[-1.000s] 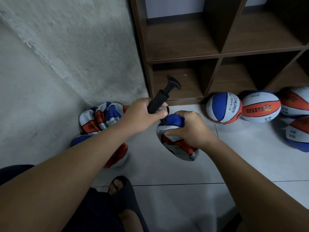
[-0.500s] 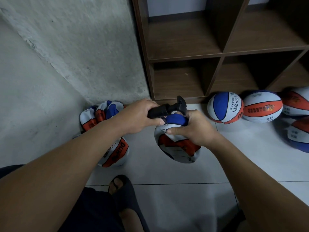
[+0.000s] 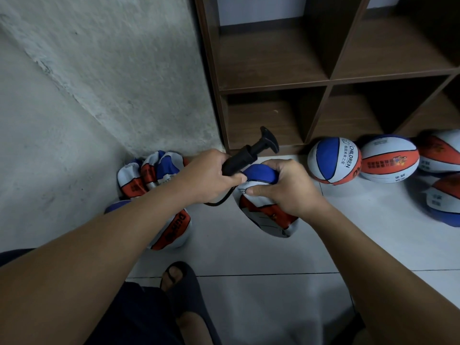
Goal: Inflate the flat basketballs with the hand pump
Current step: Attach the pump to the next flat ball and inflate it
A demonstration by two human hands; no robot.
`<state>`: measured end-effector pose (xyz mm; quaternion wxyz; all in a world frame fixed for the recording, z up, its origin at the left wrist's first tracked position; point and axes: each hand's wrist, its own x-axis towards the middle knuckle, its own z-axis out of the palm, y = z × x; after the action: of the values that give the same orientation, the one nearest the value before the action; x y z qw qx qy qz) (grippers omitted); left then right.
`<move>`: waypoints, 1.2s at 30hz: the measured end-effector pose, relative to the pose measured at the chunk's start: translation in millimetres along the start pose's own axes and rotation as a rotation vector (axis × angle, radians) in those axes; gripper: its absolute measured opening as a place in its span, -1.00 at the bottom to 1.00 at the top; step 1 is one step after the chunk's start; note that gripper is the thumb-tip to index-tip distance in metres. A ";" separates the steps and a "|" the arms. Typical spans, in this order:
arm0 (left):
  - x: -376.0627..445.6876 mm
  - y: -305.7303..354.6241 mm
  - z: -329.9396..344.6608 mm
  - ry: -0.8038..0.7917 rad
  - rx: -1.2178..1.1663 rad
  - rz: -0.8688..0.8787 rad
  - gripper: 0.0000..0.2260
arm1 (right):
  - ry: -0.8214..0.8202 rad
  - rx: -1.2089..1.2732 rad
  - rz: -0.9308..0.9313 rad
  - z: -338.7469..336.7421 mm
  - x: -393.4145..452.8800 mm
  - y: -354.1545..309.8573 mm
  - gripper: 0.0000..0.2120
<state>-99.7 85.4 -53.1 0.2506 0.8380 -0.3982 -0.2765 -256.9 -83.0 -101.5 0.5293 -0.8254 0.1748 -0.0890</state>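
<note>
We hold the flat basketball [image 3: 267, 215] just above the tiled floor [image 3: 249, 295], close to the foot of the brown shelf unit [image 3: 323, 80]. It is limp and creased, folded into a lopsided cup, with a blue panel on top, white beneath it and orange-red panels edged in black lower down. Our right hand [image 3: 283, 188] grips its upper fold, fingers curled over the blue panel and the thumb pressing the white one. Our left hand [image 3: 206, 178] is wrapped around the barrel of the black hand pump [image 3: 249, 155], which tilts up and away toward the shelf, its T-handle at the far end; a thin black hose [image 3: 224, 201] loops from under that hand toward the ball. Whether the needle sits in the valve we cannot tell. Against the rough grey wall [image 3: 99, 70], in the corner where the floor meets it, lies a heap of more flat balls [image 3: 154, 175], one showing orange lettering. Along the floor edge below the shelf, to the right, stand round inflated balls [image 3: 334, 160] in the same blue, white and orange, one marked CHILDREN. The shelf compartments in sight are dark wood. Near the floor's closest edge, our foot in a dark sandal [image 3: 184, 290] shows.
</note>
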 end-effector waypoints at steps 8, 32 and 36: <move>-1.7 1.9 9.6 0.021 0.038 -0.018 -0.65 | 0.000 -0.060 -0.023 4.8 -0.1 1.1 -0.68; -8.9 -24.0 16.4 -0.067 -0.209 -0.163 -0.79 | -0.138 -0.275 0.249 18.5 -6.3 61.7 -0.66; -19.5 -24.6 36.3 -0.186 -0.104 -0.176 -0.79 | -0.261 -0.168 0.410 29.8 -16.5 88.7 -0.52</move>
<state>-121.1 107.5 -89.9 0.2305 0.8264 -0.3298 -0.3940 -279.5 -85.1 -193.7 0.4837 -0.8185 0.2755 0.1421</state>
